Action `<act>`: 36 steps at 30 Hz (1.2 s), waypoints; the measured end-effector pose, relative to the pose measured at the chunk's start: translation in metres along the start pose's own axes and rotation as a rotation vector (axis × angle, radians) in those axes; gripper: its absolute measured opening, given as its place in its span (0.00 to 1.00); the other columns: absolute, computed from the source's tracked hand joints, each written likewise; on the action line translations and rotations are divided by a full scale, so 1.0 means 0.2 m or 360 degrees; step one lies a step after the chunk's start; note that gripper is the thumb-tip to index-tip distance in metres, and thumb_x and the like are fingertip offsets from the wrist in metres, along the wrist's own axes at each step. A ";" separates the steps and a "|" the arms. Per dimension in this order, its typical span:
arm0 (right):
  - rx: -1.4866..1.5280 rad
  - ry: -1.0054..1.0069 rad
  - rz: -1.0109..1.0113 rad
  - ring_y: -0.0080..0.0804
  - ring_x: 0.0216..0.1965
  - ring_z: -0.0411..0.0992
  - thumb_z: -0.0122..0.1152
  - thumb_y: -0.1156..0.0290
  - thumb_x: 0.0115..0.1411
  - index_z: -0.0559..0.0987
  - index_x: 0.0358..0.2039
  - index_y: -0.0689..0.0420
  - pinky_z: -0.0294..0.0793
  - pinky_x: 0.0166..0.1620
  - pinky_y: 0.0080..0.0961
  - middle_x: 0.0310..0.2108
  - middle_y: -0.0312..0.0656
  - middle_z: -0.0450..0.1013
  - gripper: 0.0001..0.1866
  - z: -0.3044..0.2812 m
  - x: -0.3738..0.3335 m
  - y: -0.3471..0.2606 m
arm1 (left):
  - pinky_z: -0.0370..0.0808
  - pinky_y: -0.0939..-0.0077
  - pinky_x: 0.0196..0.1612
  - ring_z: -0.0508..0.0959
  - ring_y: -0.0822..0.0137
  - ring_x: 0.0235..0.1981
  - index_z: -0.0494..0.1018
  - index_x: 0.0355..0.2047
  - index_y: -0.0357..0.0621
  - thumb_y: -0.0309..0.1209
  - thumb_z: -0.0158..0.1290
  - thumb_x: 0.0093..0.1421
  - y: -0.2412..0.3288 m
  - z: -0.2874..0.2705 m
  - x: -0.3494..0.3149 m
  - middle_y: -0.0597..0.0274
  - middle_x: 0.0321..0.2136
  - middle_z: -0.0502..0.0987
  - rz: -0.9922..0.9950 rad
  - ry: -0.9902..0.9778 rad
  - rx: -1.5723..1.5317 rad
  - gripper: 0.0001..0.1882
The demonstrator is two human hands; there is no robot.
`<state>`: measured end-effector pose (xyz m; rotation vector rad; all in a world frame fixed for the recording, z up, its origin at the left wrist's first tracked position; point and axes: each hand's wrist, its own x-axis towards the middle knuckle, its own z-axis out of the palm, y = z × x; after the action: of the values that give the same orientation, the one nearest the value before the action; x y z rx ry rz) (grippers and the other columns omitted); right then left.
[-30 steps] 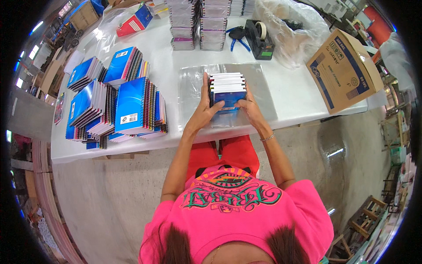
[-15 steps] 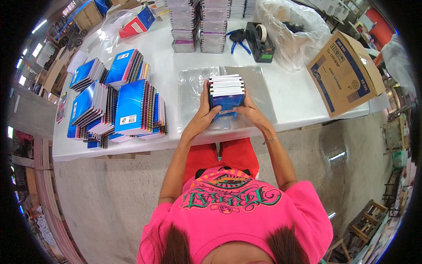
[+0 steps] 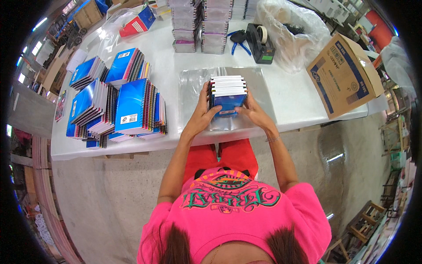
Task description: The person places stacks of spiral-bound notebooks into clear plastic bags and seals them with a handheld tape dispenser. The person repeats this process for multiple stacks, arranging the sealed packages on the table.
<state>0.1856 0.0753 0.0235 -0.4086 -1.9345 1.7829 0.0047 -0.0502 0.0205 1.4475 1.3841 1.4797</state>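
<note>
Between my hands stands a small stack of spiral notebooks [image 3: 228,91], a blue cover toward me and white page edges on top. My left hand [image 3: 205,109] wraps its left side, thumb on the blue cover. On the other side my right hand [image 3: 253,111] grips it the same way. Below the stack, clear plastic sheets or bags [image 3: 259,88] lie flat on the white-covered table [image 3: 176,59]. Off to the left are several piles of blue spiral notebooks [image 3: 129,108], some with dark coils showing.
Tall stacks of wrapped notebooks [image 3: 215,26] rise at the back. Beside them lie blue-handled pliers [image 3: 239,42] and a black tape dispenser [image 3: 261,44]. Crumpled plastic [image 3: 290,33] sits behind a cardboard box [image 3: 343,77] at right. A red-and-blue box [image 3: 138,23] is at far left.
Both hands keep their hold on the notebook stack, which has shifted very slightly to the right. Nothing else has visibly moved on the table.
</note>
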 end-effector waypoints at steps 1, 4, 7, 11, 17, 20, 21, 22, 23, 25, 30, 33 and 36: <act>-0.0033 0.0023 -0.0006 0.34 0.71 0.40 0.56 0.87 0.52 0.42 0.70 0.57 0.38 0.71 0.31 0.69 0.47 0.46 0.49 0.00 0.00 -0.01 | 0.47 0.65 0.68 0.49 0.56 0.69 0.29 0.69 0.38 0.29 0.53 0.62 0.02 -0.01 0.01 0.46 0.69 0.44 0.0006 0.0008 0.0063 0.48; 0.0085 -0.0018 0.0032 0.34 0.71 0.40 0.57 0.86 0.52 0.41 0.70 0.58 0.37 0.71 0.31 0.70 0.47 0.45 0.49 0.00 0.00 -0.07 | 0.48 0.64 0.68 0.49 0.56 0.69 0.30 0.69 0.38 0.30 0.54 0.62 0.07 -0.03 0.01 0.46 0.68 0.44 0.0014 -0.0015 -0.0008 0.49; 0.0066 -0.0048 0.0045 0.34 0.71 0.40 0.56 0.86 0.53 0.41 0.70 0.60 0.36 0.71 0.31 0.70 0.47 0.45 0.49 -0.02 0.01 0.04 | 0.52 0.62 0.67 0.54 0.54 0.66 0.37 0.69 0.40 0.29 0.56 0.59 -0.04 0.02 -0.01 0.46 0.66 0.51 -0.0015 0.0115 -0.0143 0.47; 0.0101 -0.0038 -0.0012 0.34 0.71 0.40 0.56 0.86 0.53 0.40 0.70 0.61 0.37 0.70 0.30 0.70 0.47 0.44 0.48 -0.02 0.01 0.06 | 0.49 0.63 0.68 0.50 0.56 0.69 0.32 0.69 0.38 0.30 0.55 0.61 -0.04 0.00 -0.01 0.46 0.68 0.46 -0.0082 0.0020 -0.0207 0.49; -0.0145 0.0116 -0.0153 0.38 0.70 0.46 0.54 0.88 0.52 0.47 0.69 0.59 0.43 0.70 0.31 0.68 0.49 0.50 0.45 0.02 -0.01 0.03 | 0.50 0.62 0.68 0.56 0.57 0.66 0.44 0.66 0.40 0.24 0.58 0.55 -0.01 0.01 -0.01 0.48 0.62 0.56 0.0029 0.0144 -0.0206 0.44; -0.0648 0.0227 -0.0617 0.46 0.68 0.53 0.52 0.91 0.50 0.59 0.62 0.56 0.48 0.69 0.38 0.62 0.48 0.60 0.38 0.07 -0.02 -0.10 | 0.50 0.61 0.69 0.57 0.56 0.66 0.55 0.56 0.45 0.17 0.60 0.47 0.05 -0.01 -0.02 0.52 0.58 0.61 0.0397 0.0124 -0.0178 0.37; -0.0697 0.0240 -0.0761 0.46 0.67 0.54 0.52 0.92 0.49 0.60 0.61 0.56 0.48 0.69 0.41 0.62 0.48 0.60 0.37 0.09 -0.03 -0.15 | 0.50 0.60 0.69 0.57 0.54 0.66 0.56 0.55 0.47 0.17 0.61 0.45 0.08 -0.02 -0.02 0.53 0.58 0.61 0.0496 0.0122 -0.0147 0.38; -0.0744 0.0251 -0.0905 0.47 0.67 0.54 0.51 0.93 0.48 0.61 0.59 0.55 0.48 0.69 0.43 0.61 0.47 0.61 0.37 0.10 -0.03 -0.19 | 0.51 0.59 0.69 0.57 0.53 0.67 0.56 0.53 0.48 0.17 0.63 0.43 0.12 -0.02 -0.02 0.53 0.58 0.61 0.0595 0.0121 -0.0116 0.39; -0.0794 0.0266 -0.1053 0.47 0.67 0.54 0.51 0.94 0.47 0.62 0.58 0.55 0.48 0.69 0.45 0.61 0.47 0.62 0.36 0.11 -0.04 -0.23 | 0.51 0.58 0.69 0.56 0.52 0.67 0.57 0.52 0.50 0.16 0.64 0.41 0.17 -0.03 -0.01 0.54 0.58 0.61 0.0699 0.0117 -0.0085 0.40; -0.0803 0.0282 -0.1090 0.48 0.67 0.55 0.51 0.95 0.46 0.63 0.57 0.55 0.48 0.69 0.48 0.61 0.47 0.62 0.36 0.13 -0.06 -0.28 | 0.52 0.56 0.68 0.54 0.50 0.68 0.57 0.50 0.54 0.17 0.67 0.38 0.23 -0.04 -0.02 0.54 0.57 0.61 0.0696 0.0106 -0.0011 0.42; -0.0885 0.0259 -0.1081 0.49 0.66 0.56 0.56 0.90 0.48 0.62 0.57 0.54 0.49 0.68 0.50 0.61 0.48 0.62 0.35 0.13 -0.06 -0.30 | 0.51 0.56 0.69 0.53 0.50 0.68 0.56 0.50 0.54 0.19 0.69 0.39 0.24 -0.05 -0.04 0.55 0.56 0.62 0.0669 0.0101 -0.0209 0.42; -0.1117 0.0187 -0.1054 0.48 0.66 0.55 0.65 0.83 0.50 0.59 0.59 0.55 0.50 0.68 0.47 0.61 0.49 0.62 0.37 0.11 -0.07 -0.32 | 0.51 0.57 0.68 0.54 0.52 0.68 0.55 0.51 0.52 0.19 0.69 0.38 0.21 -0.06 -0.05 0.55 0.57 0.61 0.0673 0.0113 -0.0241 0.44; -0.0949 0.0229 -0.0795 0.45 0.66 0.56 0.62 0.84 0.51 0.56 0.63 0.57 0.51 0.68 0.41 0.60 0.48 0.62 0.40 0.11 -0.08 -0.31 | 0.53 0.58 0.67 0.57 0.53 0.66 0.54 0.57 0.50 0.22 0.69 0.42 0.19 -0.08 -0.05 0.55 0.56 0.62 0.0574 0.0058 -0.0318 0.45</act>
<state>0.1934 0.0409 0.0813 -0.2046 -2.1921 0.8341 -0.0007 -0.0735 0.0569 1.6042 0.9948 1.8182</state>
